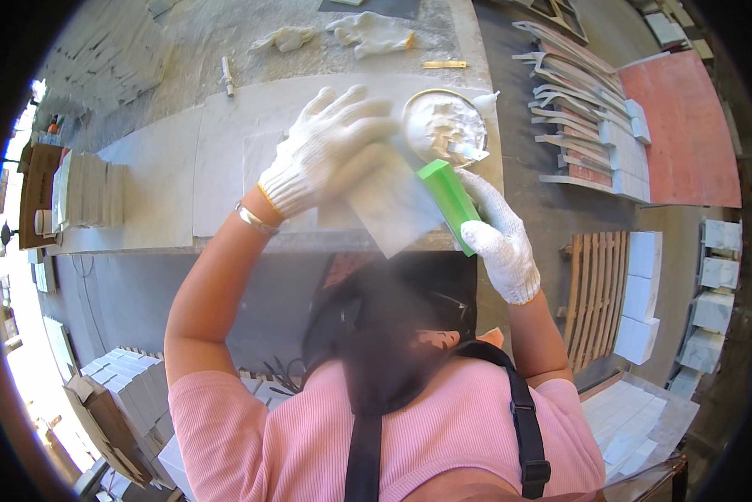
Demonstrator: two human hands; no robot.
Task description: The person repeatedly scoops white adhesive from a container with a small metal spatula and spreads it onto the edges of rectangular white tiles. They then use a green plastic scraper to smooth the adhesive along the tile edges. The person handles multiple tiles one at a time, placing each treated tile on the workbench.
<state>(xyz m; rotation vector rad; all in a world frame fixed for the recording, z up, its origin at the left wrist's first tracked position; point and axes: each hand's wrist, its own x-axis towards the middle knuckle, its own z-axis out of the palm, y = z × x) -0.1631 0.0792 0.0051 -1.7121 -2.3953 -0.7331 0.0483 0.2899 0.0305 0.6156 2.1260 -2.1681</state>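
Observation:
My left hand (330, 151), in a white knit glove, is over the worktable with its fingers stretched out and apart; its edge nearest the tile is smeared by motion. Partly beneath it is a thin white tile or sheet (397, 209), tilted, with one corner reaching past the table's near edge. Whether the hand touches this piece is too blurred to tell. My right hand (506, 243), also gloved, grips a long bright green block (449, 197) beside the tile. Just beyond the block, a round tub (443, 125) holds white paste, with a pale scraper (468, 151) in it.
Loose gloves (368, 33), a yellow strip (445, 64) and a pale marker-like stick (227, 77) lie farther back on the table (158, 184). Stacked tiles (92, 188) stand at left. Right of the table are a rack of pale strips (572, 117) and a wooden pallet (595, 293).

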